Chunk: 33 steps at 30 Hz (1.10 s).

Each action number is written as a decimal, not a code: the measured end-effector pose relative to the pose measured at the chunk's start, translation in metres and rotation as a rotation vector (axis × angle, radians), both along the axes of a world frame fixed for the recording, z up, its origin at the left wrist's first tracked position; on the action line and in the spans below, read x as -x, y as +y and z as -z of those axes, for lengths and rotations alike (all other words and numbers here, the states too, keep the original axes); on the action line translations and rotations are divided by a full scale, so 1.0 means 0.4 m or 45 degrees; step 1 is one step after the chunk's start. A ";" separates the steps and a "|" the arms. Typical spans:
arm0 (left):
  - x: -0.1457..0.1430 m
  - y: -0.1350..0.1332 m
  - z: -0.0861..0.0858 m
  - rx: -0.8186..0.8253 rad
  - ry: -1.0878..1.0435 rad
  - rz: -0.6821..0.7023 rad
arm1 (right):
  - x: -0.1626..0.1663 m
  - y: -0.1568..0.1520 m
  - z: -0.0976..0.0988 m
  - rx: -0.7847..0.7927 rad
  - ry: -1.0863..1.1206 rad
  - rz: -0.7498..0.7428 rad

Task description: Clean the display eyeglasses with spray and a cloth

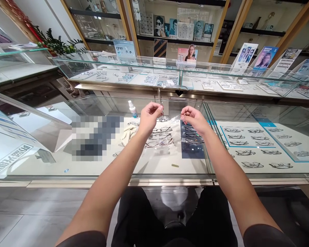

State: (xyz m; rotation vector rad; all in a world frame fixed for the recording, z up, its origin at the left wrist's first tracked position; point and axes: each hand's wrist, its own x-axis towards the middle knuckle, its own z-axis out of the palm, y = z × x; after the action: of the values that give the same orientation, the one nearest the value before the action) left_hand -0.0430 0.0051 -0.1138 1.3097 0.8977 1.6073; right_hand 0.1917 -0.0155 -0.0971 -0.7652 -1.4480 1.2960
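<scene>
My left hand [152, 115] is closed in a pinch above the glass counter. Between its thumb and fingers is a pair of eyeglasses, whose thin arm [159, 96] points upward; the rest is hard to make out against the display behind. My right hand [192, 118] hovers to the right with thumb and fingers pressed together; whatever it grips is too small to tell. Below and between the hands, several eyeglasses [161, 130] lie in a column. Under my right hand, more eyeglasses [192, 132] rest over a dark blue sheet [192, 153].
A white spray bottle [133, 109] stands behind my left hand, with a cream cloth [128, 134] nearer. A small gold-green strip [175, 165] lies near the front edge. Glass partitions [212, 137] rise at right, beside displayed glasses [252, 164]. Another showcase [134, 77] stands behind.
</scene>
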 end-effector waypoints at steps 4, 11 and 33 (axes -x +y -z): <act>-0.015 -0.013 0.004 -0.010 0.113 0.139 | 0.014 0.007 0.012 -0.059 0.015 0.052; -0.038 -0.032 0.013 -0.005 0.202 0.349 | 0.036 0.011 0.034 -0.118 -0.107 0.083; -0.031 -0.038 0.005 0.069 0.229 0.358 | 0.086 -0.035 0.063 -0.621 -0.461 0.429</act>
State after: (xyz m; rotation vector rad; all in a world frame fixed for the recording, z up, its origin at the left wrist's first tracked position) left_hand -0.0306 -0.0102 -0.1160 1.4872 0.8158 1.2560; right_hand 0.1574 -0.0296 -0.1225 -0.8878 -1.7395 0.5300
